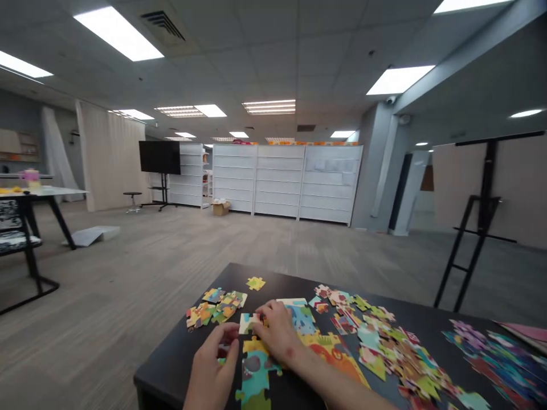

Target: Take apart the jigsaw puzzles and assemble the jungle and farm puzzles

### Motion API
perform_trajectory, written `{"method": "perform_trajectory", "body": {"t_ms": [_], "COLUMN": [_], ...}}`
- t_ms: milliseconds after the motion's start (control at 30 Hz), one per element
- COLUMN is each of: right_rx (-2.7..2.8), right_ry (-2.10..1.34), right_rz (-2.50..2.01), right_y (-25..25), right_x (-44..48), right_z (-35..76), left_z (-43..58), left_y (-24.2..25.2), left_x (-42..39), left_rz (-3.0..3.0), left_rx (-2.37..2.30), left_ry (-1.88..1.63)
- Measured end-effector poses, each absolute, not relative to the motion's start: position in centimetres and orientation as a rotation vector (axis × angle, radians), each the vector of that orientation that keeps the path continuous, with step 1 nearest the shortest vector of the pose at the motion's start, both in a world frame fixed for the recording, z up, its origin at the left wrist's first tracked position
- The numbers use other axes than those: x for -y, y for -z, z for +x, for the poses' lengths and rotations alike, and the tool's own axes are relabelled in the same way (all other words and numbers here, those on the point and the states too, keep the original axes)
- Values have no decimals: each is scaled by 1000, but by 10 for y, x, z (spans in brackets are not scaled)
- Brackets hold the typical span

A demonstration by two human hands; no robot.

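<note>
On a black table [171, 359] lie many colourful jigsaw pieces. My left hand [213, 364] rests near the table's front edge, fingers curled, its fingertips on a small piece [223, 346] beside the joined section [256, 370]. My right hand [277, 330] lies across the joined section, fingers pressed down on a pale piece [248, 323] at its upper left. A small cluster of joined pieces [216, 307] sits to the left. A lone yellow-green piece [255, 283] lies farther back.
A heap of loose pieces [384, 341] spreads to the right, and a purple-blue group [491, 353] lies at the far right. A black easel [478, 228] stands behind the table. At left are a chair [17, 239] and a white table [47, 193]. White shelving [282, 182] lines the back.
</note>
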State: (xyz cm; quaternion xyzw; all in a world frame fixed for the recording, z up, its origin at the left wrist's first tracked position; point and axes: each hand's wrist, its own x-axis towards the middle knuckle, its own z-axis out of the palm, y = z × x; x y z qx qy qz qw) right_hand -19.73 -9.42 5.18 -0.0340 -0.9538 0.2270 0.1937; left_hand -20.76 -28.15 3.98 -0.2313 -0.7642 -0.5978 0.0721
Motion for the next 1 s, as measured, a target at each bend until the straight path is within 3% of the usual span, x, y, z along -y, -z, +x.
{"method": "perform_trajectory", "body": {"t_ms": [167,400,667,1000], "right_rx": [2673,2611,2583,2525], "right_ry": [-649,-801,-899,-1054], "right_rz": [70,16,25,-7], "right_y": [-50,-33,-27,-39], "right_x": [96,65,60,59], "right_z": [-154,-149,-152,-148], "left_z": [-224,-226,-232,-220], "left_y": [-23,-16,-16,-34], "left_x": [294,301,307,301], "left_rz": [-659,-711,-880,-912], "left_rx": [2512,2715,2549,2341], "left_ry": [1319,1088,1384,1299]}}
